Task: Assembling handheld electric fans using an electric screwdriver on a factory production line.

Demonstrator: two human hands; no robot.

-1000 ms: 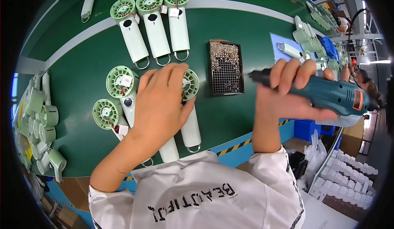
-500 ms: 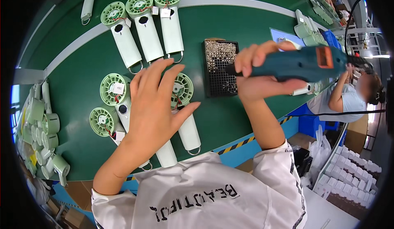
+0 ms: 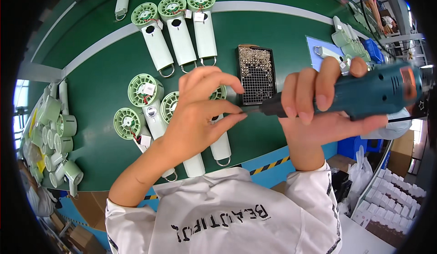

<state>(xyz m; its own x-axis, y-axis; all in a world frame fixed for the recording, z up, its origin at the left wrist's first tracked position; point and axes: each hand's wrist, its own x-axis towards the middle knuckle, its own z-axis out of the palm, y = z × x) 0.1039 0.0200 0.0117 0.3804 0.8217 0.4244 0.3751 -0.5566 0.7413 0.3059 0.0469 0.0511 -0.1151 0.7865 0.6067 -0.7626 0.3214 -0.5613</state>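
My right hand (image 3: 318, 99) is wrapped round a dark teal electric screwdriver (image 3: 378, 90), held level with its bit toward the left. My left hand (image 3: 195, 108) pinches the tip of the thin bit (image 3: 252, 110) between thumb and index finger. Whether a screw is at that tip is too small to tell. Just behind the bit lies a black screw tray (image 3: 257, 78) with loose silvery screws at its far end and a grid of holes. Under and beside my left hand are several pale green handheld fan bodies (image 3: 154, 113), partly hidden by it.
Three more fan bodies (image 3: 181, 38) lie in a row at the back, one more (image 3: 123, 1) beyond the grey strip. A pile of fan housings (image 3: 57, 140) stands at the left edge. At the right are a blue sheet (image 3: 314, 44), blue bins (image 3: 373, 49) and a co-worker, mostly hidden.
My left hand has moved right from above the fan bodies and closed in a pinch at the bit. The screwdriver has shifted right and lower. The view has also shifted slightly.
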